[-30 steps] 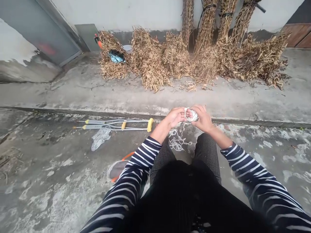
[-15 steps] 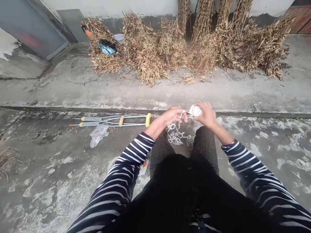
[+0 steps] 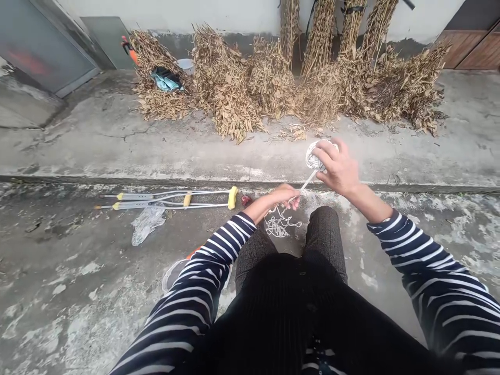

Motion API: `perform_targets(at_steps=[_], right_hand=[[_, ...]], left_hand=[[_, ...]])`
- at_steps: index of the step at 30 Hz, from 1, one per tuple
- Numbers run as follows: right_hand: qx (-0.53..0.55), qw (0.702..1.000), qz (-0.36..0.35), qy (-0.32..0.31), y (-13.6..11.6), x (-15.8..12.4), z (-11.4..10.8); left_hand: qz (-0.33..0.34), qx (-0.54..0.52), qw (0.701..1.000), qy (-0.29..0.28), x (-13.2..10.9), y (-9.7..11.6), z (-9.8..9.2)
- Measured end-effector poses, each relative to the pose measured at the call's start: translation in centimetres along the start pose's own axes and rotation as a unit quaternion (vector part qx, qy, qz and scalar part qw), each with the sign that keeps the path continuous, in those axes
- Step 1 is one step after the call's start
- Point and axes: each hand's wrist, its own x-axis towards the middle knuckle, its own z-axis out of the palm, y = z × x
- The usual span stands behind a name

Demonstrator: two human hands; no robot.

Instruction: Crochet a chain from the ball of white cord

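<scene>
My right hand (image 3: 338,166) is raised and shut around a small ball of white cord (image 3: 314,156), with its fingers covering the top of the ball. A taut length of white cord (image 3: 307,182) runs down from the ball to my left hand (image 3: 285,197), which pinches it between the fingers. Below my left hand, a loose tangle of the same cord (image 3: 279,225) lies on the concrete between my knees.
Aluminium crutches with yellow grips (image 3: 167,199) lie on the concrete to the left, beside a crumpled clear plastic bag (image 3: 147,224). A low concrete step (image 3: 250,183) runs across the view. Bundles of dried plants (image 3: 230,86) stand against the wall beyond it.
My right hand has lifted the ball up and to the right, away from my left hand. The cord between them now shows as a longer stretch, and my left hand has dropped slightly.
</scene>
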Motion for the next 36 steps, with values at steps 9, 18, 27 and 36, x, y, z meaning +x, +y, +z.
perform_targets(at_steps=[9, 18, 27, 36], right_hand=[[0.009, 0.986, -0.023, -0.165, 1.0, -3.9, 2.7], [0.399, 0.859, 0.084, -0.311, 0.3, -6.0, 3.3], [0.653, 0.584, 0.341, -0.340, 1.7, -7.8, 5.5], [0.702, 0.546, 0.334, -0.312, 1.5, -9.2, 6.9]], left_hand=[[0.081, -0.022, 0.993, -0.083, -4.6, 3.1, -4.6], [0.015, 0.133, 0.987, 0.088, 0.2, 2.3, -8.5], [0.161, -0.126, 0.979, -0.013, -3.1, -3.3, 0.7], [0.164, -0.033, 0.985, -0.047, -3.8, -4.5, 2.2]])
